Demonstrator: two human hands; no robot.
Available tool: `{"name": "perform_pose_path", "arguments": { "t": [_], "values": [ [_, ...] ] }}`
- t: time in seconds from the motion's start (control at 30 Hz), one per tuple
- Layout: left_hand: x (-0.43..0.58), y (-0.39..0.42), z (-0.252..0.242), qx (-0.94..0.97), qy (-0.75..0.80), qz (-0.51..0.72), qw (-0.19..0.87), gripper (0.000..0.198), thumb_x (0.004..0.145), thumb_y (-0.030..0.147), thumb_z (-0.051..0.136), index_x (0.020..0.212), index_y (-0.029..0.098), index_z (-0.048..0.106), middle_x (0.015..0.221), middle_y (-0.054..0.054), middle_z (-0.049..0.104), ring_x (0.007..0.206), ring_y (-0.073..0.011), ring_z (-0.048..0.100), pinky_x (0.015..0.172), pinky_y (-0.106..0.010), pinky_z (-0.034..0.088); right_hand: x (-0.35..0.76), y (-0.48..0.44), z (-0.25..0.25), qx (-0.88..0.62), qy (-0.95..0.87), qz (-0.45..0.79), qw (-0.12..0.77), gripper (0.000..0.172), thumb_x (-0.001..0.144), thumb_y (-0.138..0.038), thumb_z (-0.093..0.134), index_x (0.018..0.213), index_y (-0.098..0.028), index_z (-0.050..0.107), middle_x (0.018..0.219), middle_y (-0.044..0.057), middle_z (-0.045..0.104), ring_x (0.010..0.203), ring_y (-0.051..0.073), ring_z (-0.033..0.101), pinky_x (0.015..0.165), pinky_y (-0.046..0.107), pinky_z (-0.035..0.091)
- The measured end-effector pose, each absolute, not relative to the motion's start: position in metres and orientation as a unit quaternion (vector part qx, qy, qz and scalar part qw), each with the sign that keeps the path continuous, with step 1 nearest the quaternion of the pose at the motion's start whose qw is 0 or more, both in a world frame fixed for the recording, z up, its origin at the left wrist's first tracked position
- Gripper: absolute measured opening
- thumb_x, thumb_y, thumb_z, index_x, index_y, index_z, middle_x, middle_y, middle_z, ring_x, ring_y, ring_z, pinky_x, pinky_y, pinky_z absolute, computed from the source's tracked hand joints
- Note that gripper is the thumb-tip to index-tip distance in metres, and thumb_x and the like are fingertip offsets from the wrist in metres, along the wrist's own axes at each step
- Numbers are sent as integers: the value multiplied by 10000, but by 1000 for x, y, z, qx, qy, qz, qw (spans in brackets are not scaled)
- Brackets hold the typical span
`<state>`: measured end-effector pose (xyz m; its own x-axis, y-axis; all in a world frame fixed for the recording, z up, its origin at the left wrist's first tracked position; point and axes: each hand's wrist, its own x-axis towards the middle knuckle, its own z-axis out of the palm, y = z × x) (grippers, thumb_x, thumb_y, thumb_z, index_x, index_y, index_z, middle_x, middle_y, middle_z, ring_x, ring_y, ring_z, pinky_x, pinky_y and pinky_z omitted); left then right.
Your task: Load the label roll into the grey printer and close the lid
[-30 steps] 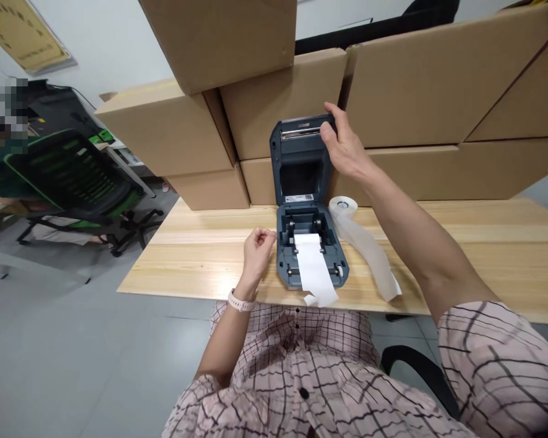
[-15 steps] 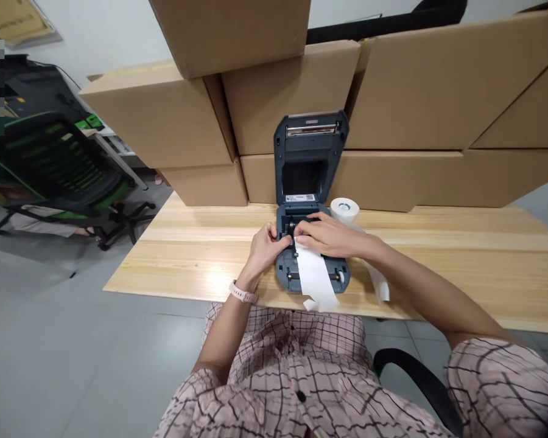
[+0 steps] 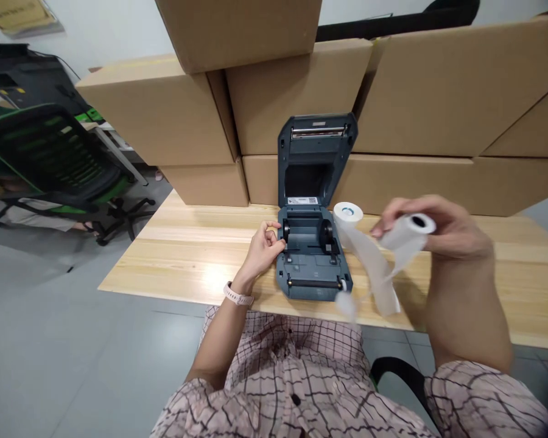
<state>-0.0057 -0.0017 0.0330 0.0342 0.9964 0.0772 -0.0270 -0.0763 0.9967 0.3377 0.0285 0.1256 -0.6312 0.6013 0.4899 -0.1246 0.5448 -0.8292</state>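
Note:
A dark grey label printer (image 3: 301, 269) stands on the table with its lid (image 3: 317, 149) tipped back. Its paper bay shows bare, with a black roll holder (image 3: 326, 232) on the right side. My left hand (image 3: 261, 254) grips the printer's left edge, thumb and fingers closed on it. Off to the right, my right hand (image 3: 459, 231) holds a small roll of white label paper (image 3: 406, 234) above the table, its loose end trailing blurred toward the printer's front. A second white roll (image 3: 348, 213) sits beside the printer, and its unwound strip (image 3: 375, 267) runs toward the table's front edge.
Stacked cardboard boxes (image 3: 420, 91) line the back of the wooden table (image 3: 164, 255). A black mesh chair (image 3: 55, 158) stands to the left, with part of a seated person beyond it. A black chair armrest (image 3: 399, 371) shows near my right side.
My right hand has lifted the small paper roll out of the printer and carried it to the right. My left hand stays at the printer's left edge.

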Motion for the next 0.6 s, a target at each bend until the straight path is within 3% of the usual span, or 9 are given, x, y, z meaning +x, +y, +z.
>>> {"name": "perform_pose_path", "arguments": {
  "t": [0.07,0.17,0.3,0.4,0.5,0.6],
  "values": [
    [-6,-2,32,527,469,513,489,401,751,256,730,1102,213,541,584,146,445,483,-74,373,556,-220,303,376,28,108,-239,-732,444,458,380,846,-392,887,1207,-400,766,1054,54,790,987,263,804,819,422,652],
    [-7,-2,34,538,463,510,487,391,766,246,720,1117,209,551,602,136,451,514,-83,391,569,-221,312,413,36,73,-405,-658,453,445,463,760,-422,954,1178,-342,774,1106,103,805,1130,309,784,877,415,643],
    [-8,-2,35,546,459,506,485,364,773,238,706,1105,200,563,606,134,441,507,-82,376,551,-220,311,411,52,34,-465,-623,502,380,565,682,-491,982,1169,-297,772,1173,115,821,1030,292,797,885,447,652],
    [-8,-1,35,543,453,512,487,352,761,248,713,1076,199,564,605,138,436,489,-75,357,533,-217,315,397,53,24,-458,-633,533,325,574,711,-503,958,1204,-271,775,1193,122,816,1026,295,794,915,491,662],
    [-8,-1,35,547,456,514,479,329,766,251,710,1059,193,571,593,139,437,478,-71,356,515,-212,317,397,50,33,-454,-651,543,277,655,754,-458,939,1357,-340,711,1424,99,735,1294,328,717,1094,553,611],
    [-8,-2,36,553,450,509,482,302,780,242,696,1051,190,576,595,139,436,463,-64,356,483,-206,306,406,55,50,-461,-661,505,308,784,767,-446,931,1477,-415,601,1611,55,601,1539,333,526,1294,603,437]
  ]
}}
